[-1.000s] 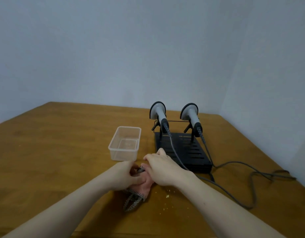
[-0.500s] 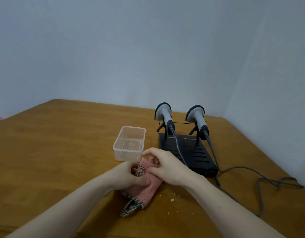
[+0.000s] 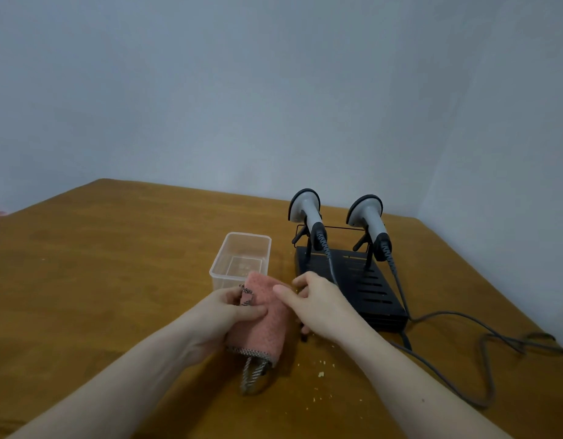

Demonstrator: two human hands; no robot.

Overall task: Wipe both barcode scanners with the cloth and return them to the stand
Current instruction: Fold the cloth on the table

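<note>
Two barcode scanners point(image 3: 305, 213) point(image 3: 367, 218) sit in one stand point(image 3: 362, 286); left hand point(image 3: 229, 307) grips one cloth point(image 3: 262, 318); right hand point(image 3: 318, 299) loose.

Soft, even, dimmish light; faint shadows under the hands on the desk point(image 3: 115, 280). Slightly soft focus, wide-angle bending at edges.

Right hand point(image 3: 318, 304) fingers behind cloth point(image 3: 267, 315) hidden; forearms cut off

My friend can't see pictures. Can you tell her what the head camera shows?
Two bare hands, left hand and right hand, hold a pink cloth above a wooden table. Behind them, two grey barcode scanners sit on a black stand beside an empty clear plastic tub.
</note>
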